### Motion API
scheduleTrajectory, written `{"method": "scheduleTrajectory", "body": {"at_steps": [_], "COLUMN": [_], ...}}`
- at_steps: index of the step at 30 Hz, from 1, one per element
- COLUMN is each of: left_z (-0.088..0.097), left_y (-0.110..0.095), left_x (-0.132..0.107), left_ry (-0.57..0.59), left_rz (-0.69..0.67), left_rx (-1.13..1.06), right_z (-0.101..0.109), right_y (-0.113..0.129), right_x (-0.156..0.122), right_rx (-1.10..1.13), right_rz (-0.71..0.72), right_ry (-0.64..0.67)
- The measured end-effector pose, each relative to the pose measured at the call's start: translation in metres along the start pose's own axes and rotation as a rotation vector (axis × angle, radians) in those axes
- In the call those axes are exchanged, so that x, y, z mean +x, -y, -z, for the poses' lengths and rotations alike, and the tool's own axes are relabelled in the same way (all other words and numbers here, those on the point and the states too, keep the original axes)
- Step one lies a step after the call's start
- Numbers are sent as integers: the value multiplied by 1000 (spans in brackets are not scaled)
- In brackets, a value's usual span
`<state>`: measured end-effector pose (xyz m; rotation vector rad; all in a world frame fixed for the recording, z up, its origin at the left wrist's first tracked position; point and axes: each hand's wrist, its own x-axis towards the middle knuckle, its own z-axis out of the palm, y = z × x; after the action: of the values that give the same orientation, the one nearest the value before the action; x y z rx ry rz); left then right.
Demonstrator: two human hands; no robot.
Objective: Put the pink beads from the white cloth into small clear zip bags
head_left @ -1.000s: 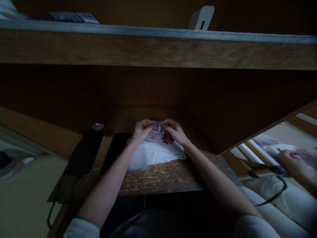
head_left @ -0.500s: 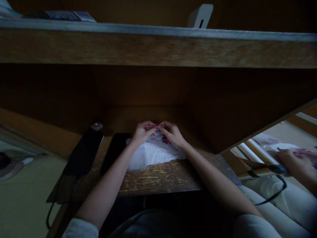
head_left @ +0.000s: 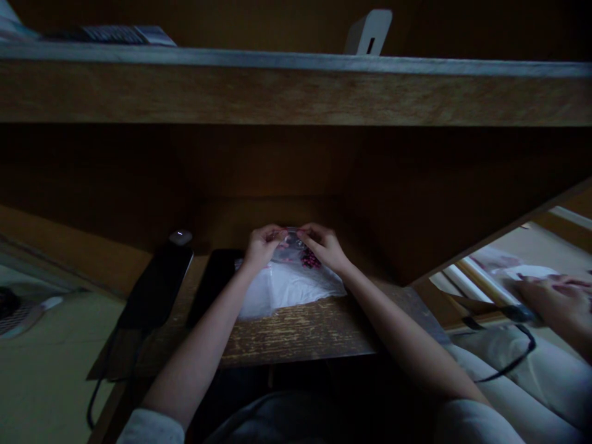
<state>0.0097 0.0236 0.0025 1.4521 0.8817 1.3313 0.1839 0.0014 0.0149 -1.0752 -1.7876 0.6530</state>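
The left hand (head_left: 263, 246) and right hand (head_left: 322, 245) work close together, pinching the top edge of a clear plastic bag (head_left: 290, 250) evenly, its dark pink beads (head_left: 311, 260) resting above white wrapping (head_left: 287, 293) on the bench (head_left: 296, 333).

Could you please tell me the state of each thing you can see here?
left hand: pinching the bag's top edge
right hand: pinching the bag's top edge
clear plastic bag: held up, crinkled
dark pink beads: bunched inside the bag
crumpled white plastic sheet: lying on the desk
black smartphone: lying flat, screen dark
black flat slab device: lying flat, screen dark
another person's hand: held out, away from the desk
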Motion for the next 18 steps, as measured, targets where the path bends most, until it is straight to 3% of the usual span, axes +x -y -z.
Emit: {"method": "scheduleTrajectory", "body": {"at_steps": [8, 14, 18], "left_z": [-1, 2, 5], "left_y": [1, 4, 4], "left_x": [1, 2, 2], "left_ry": [35, -55, -36], "left_rz": [24, -77, -114], "left_rx": [-18, 77, 136], "right_z": [2, 1, 1], "right_y": [-3, -4, -2], "right_x": [1, 2, 1], "right_rx": [11, 38, 26], "right_rz": [-23, -32, -33], "right_ry": [-86, -86, -80]}}
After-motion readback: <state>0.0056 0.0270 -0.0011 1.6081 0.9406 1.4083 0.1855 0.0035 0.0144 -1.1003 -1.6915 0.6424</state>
